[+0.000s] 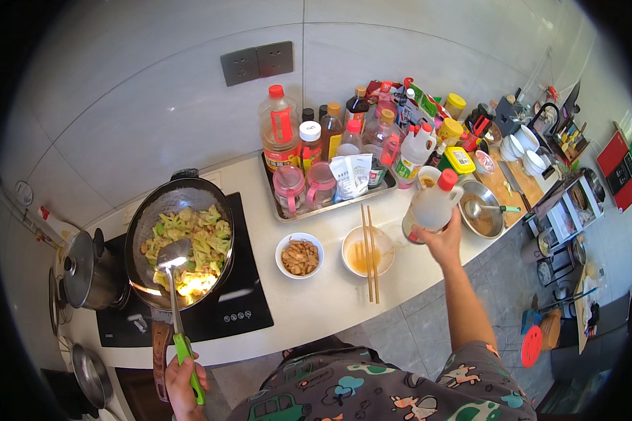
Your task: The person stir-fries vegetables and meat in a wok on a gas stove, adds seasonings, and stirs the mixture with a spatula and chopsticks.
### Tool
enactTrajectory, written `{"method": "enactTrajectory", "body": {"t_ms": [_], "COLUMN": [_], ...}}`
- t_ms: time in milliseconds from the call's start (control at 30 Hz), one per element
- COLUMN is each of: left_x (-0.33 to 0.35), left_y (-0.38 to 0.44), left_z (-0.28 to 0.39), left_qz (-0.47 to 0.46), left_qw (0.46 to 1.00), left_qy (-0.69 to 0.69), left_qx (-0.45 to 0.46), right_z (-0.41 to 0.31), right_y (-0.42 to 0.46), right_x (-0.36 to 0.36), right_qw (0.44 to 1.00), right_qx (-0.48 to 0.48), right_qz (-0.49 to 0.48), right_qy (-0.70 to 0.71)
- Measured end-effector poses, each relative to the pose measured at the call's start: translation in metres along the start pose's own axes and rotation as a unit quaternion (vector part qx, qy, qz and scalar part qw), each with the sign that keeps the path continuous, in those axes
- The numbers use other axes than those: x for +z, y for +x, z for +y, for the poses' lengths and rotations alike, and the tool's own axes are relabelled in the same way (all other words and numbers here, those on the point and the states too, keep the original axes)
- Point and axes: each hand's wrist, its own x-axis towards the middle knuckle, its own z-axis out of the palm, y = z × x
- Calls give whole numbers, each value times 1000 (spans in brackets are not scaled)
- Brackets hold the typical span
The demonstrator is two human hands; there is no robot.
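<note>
My left hand [183,387] grips the green handle of a metal spatula [175,294]. Its blade rests in a wok [142,210] among cauliflower florets [205,231] mixed with small pieces that look like meat. Over the right part of the counter, my right hand [441,239] holds a plastic jug [429,208] with a red cap, roughly upright and slightly tilted. Left of the jug is a bowl [347,263] with yellowish liquid residue, and wooden chopsticks [371,252] lie across it. A white bowl of cooked meat strips [299,258] sits between that bowl and the wok.
An induction cooktop [247,294] carries the wok and a lidded pot [79,268]. Seasoning bottles and jars crowd a metal tray [316,208] by the wall. Rightward are a steel bowl with a ladle [482,210], a cutting board [511,179] with a knife [513,184], and stacked white bowls [512,147].
</note>
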Motion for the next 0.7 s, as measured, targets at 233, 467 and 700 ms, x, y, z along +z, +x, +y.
{"method": "enactTrajectory", "body": {"t_ms": [233,467,700], "left_x": [21,23,53], "left_y": [-7,-9,7], "left_z": [19,21,16], "left_qz": [21,5,-145], "left_qw": [999,995,963], "left_qy": [-24,-87,-194], "left_qx": [-20,-46,-121], "right_z": [77,49,-206], "right_y": [-41,-78,-96], "right_x": [47,17,108], "right_qw": [992,986,818], "right_qx": [82,133,-388], "right_qz": [1,-10,-402], "right_qy": [94,-99,139]}}
